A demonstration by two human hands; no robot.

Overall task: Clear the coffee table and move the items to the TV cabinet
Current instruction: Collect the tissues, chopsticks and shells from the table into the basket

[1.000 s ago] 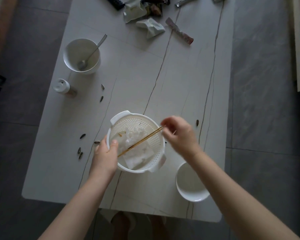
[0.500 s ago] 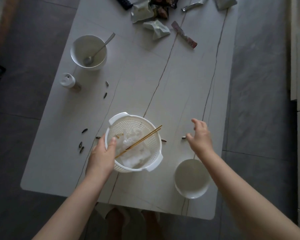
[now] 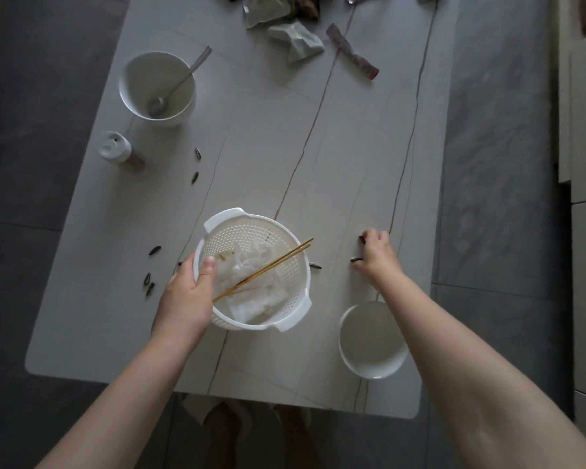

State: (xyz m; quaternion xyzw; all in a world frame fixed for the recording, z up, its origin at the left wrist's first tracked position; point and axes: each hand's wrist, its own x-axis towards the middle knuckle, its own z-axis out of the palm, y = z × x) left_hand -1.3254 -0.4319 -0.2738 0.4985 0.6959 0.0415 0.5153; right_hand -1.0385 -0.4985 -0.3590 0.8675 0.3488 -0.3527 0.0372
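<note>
Three containers sit on the pale coffee table [image 3: 257, 157]. Nearest the person is a white perforated colander [image 3: 256, 270], holding crumpled white tissue [image 3: 251, 282] with a pair of wooden chopsticks [image 3: 268, 267] laid slantwise over it, their upper ends poking past the rim on the right side. The left hand [image 3: 186, 296] grips the colander's near-left rim, thumb hooked inside, the other fingers wrapped round the outer wall. To the right of the colander, close to the table's front edge, stands a shallow white bowl [image 3: 372, 340]; it looks bare inside. Far off at the left is a deeper white bowl [image 3: 158, 88] with a metal spoon [image 3: 180, 84] leaning in it, and just in front of that a small white-capped shaker [image 3: 115, 150].

Over on the right, the right hand [image 3: 374, 255] is down on the tabletop with its fingers curled; dark seed shells [image 3: 356, 259] show at its fingertips, one by the thumb side and one at the far knuckles, though whether it actually pinches either I cannot tell. Another shell [image 3: 315, 265] lies just beside the colander's right wall, between the two hands. More shells [image 3: 148, 282] are scattered left of the colander. Crumpled snack wrappers [image 3: 296, 37] lie at the far end.
</note>
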